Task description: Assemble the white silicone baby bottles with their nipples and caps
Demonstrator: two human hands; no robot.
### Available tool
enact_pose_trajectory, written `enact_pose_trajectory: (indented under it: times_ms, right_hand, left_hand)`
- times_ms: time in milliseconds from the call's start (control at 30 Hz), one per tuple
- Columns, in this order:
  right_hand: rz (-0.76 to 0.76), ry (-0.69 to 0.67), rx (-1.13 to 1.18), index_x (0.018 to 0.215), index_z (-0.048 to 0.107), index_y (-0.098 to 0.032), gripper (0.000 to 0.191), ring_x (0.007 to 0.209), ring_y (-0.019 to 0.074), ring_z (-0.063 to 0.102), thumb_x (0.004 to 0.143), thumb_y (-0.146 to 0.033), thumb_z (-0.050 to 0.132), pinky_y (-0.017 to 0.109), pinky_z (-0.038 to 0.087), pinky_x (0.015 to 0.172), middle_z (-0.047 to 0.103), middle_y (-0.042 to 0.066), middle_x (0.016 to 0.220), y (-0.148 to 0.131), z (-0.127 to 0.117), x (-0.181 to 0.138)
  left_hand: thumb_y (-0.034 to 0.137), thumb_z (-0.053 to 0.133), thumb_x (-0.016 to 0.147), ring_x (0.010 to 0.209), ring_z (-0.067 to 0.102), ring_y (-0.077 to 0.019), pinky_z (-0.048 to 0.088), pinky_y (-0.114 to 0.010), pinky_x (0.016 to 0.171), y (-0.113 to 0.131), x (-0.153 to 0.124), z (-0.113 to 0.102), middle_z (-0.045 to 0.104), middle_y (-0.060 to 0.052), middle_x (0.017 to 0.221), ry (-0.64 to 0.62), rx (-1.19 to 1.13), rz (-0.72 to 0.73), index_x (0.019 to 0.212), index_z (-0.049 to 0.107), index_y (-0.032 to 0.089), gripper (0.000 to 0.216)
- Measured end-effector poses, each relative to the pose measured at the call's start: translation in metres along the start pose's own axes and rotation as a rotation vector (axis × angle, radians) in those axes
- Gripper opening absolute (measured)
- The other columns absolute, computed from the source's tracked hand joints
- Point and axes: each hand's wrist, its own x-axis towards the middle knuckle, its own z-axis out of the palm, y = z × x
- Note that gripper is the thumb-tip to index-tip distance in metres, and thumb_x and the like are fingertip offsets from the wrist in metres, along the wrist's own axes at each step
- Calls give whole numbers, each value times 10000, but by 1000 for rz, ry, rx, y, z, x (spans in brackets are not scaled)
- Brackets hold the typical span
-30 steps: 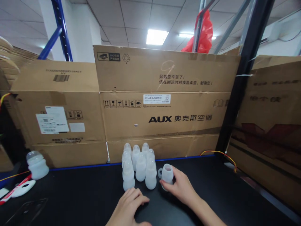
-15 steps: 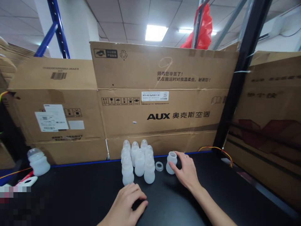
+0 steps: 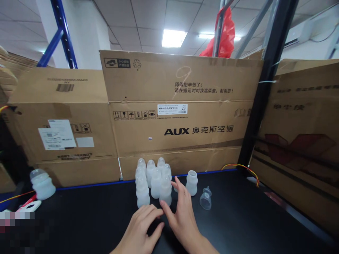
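A cluster of several milky-white baby bottles (image 3: 156, 185) with clear domed caps stands upright at the middle. My right hand (image 3: 184, 215) is at the cluster's front right bottle (image 3: 165, 188), thumb and forefinger spread to either side of it; I cannot tell whether they touch it. Just in front of the cluster my left hand (image 3: 143, 225) hovers low, fingers loosely curled and thumb apart, with nothing visible in it. Right of the cluster stands an uncapped bottle (image 3: 192, 183). Beside that lies a clear, flared piece with a narrow tip (image 3: 206, 199). My right hand mostly hides the ring.
Another capped bottle (image 3: 42, 185) stands at the far left, near a red and white object (image 3: 30, 205). Cardboard boxes (image 3: 182, 141) wall off the back of the black tabletop (image 3: 87, 222). A dark rack post (image 3: 261, 91) rises at the right, with thin wires (image 3: 239, 165) beside it.
My right hand has let go of the uncapped bottle and moved left to the cluster, uncovering the clear flared piece. The left hand has stayed nearly still.
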Motion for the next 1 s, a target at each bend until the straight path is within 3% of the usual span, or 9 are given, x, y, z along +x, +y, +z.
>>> enact_pose_trajectory:
  times_ms: [67, 200, 300, 433, 667, 833, 933, 1000]
  right_hand:
    - [4, -34, 45, 1592, 306, -243, 683, 1248, 346, 631, 989, -278, 624, 544, 544, 1052, 649, 149, 1340, 3, -2, -1]
    - [-7, -138, 149, 1593, 320, -274, 662, 1392, 319, 551, 997, -248, 608, 491, 501, 1146, 545, 140, 1515, 5, -5, -6]
    - [-1, -207, 256, 1625, 249, -298, 736, 1289, 279, 633, 992, -226, 618, 433, 538, 1107, 622, 110, 1425, 3, -7, -11]
    - [-55, -325, 423, 1595, 305, -328, 666, 1180, 227, 664, 1000, -120, 521, 392, 540, 1082, 651, 77, 1327, -1, -14, -13]
    - [-60, -475, 499, 1512, 436, -353, 606, 1076, 201, 657, 969, -103, 537, 370, 548, 1008, 657, 44, 1248, -16, -33, -6]
    - [21, -517, 493, 1376, 572, -320, 417, 1057, 207, 670, 970, -239, 626, 341, 526, 980, 710, 36, 1221, -27, -46, -4]
    - [13, -484, 498, 1253, 637, -252, 347, 897, 203, 657, 938, -398, 657, 303, 526, 819, 726, 45, 1055, -25, -46, -4]
    - [29, -433, 468, 1030, 668, -215, 356, 730, 175, 594, 907, -549, 657, 272, 467, 676, 678, 16, 850, -22, -43, -3]
  left_hand:
    - [152, 626, 970, 916, 736, -217, 607, -336, 829, -1, 0, 1, 746, -47, 1016, 70, -10, 5, 1185, 640, 260, 241]
    - [185, 652, 971, 896, 705, -204, 591, -317, 817, -2, -1, 7, 707, -31, 997, 284, -87, -66, 1202, 627, 276, 250]
    - [227, 659, 965, 974, 682, -234, 578, -358, 861, 0, -3, 13, 677, -55, 1075, 464, -110, -125, 1248, 620, 272, 290]
    - [302, 660, 951, 1068, 635, -289, 561, -437, 901, 1, -4, 14, 622, -112, 1190, 600, -43, -232, 1373, 555, 233, 440]
    - [319, 699, 922, 1068, 653, -304, 593, -447, 875, -6, -7, 8, 637, -104, 1169, 528, 28, -228, 1298, 613, 258, 391]
    - [264, 647, 947, 1194, 688, -292, 600, -424, 998, -4, -9, 8, 673, -116, 1291, 443, -65, -76, 1365, 560, 255, 426]
    - [271, 662, 950, 1084, 768, -253, 640, -335, 919, -3, -10, 4, 750, -91, 1241, 360, -55, -13, 1431, 507, 266, 506]
    - [314, 688, 942, 1003, 802, -244, 656, -301, 855, -1, -10, 1, 790, -79, 1190, 322, -11, 32, 1438, 514, 271, 527]
